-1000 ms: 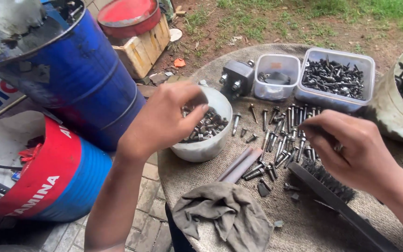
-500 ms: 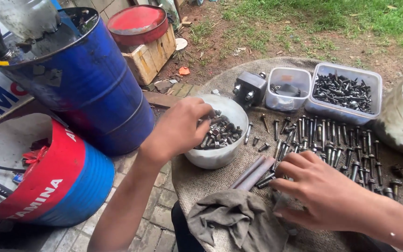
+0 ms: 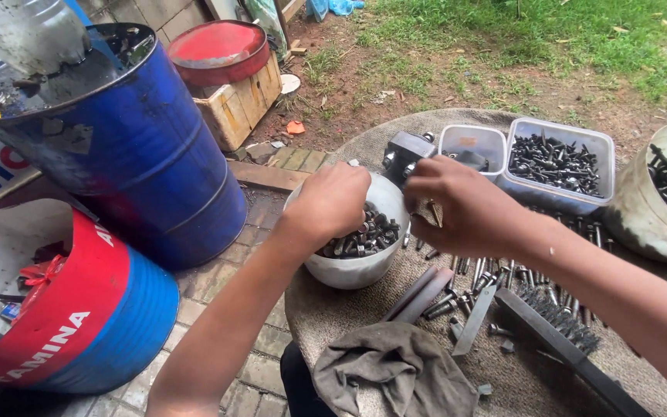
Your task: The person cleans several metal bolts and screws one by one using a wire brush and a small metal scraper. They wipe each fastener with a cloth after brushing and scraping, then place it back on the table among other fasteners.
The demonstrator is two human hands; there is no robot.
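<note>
Left hand [image 3: 332, 202] curled over white bowl [image 3: 357, 266] of dark bolts [image 3: 364, 235]; fingers down among contents, grip state not discernible. Right hand [image 3: 465, 210] just right of bowl, grip closed on small bolt [image 3: 434, 212] pinched at fingertips. Loose bolts [image 3: 496, 278] spread on table [image 3: 333, 316] right of bowl. Risk: bowl sits near left table edge; downward pressure on rim likely tips it. Pinched bolt may slip, lost among loose ones.
</note>
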